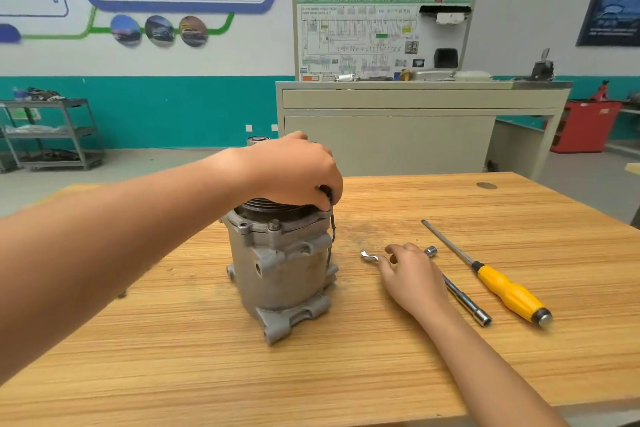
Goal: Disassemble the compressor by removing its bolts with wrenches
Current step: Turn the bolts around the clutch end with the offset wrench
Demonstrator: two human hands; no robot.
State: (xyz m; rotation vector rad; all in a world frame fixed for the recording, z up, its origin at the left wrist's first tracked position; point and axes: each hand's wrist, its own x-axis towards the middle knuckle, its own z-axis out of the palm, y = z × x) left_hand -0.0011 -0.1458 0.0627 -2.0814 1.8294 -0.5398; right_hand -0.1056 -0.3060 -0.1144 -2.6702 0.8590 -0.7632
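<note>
A grey metal compressor (pixel 282 270) stands upright in the middle of the wooden table (pixel 207 374), its black pulley on top. My left hand (pixel 298 172) covers the pulley with its fingers curled over the far rim. A bolt head (pixel 275 225) shows on the upper flange below that hand. To the right, my right hand (pixel 412 272) lies on a small silver wrench (pixel 370 256), thumb and fingers closing round its shaft; only the wrench's left end shows.
An L-shaped socket wrench (pixel 464 298) lies just right of my right hand. Beyond it lies a long screwdriver (pixel 498 284) with a yellow handle. A beige cabinet (pixel 415 128) with a wiring display board stands behind the table. A metal shelf cart (pixel 52 135) is at far left.
</note>
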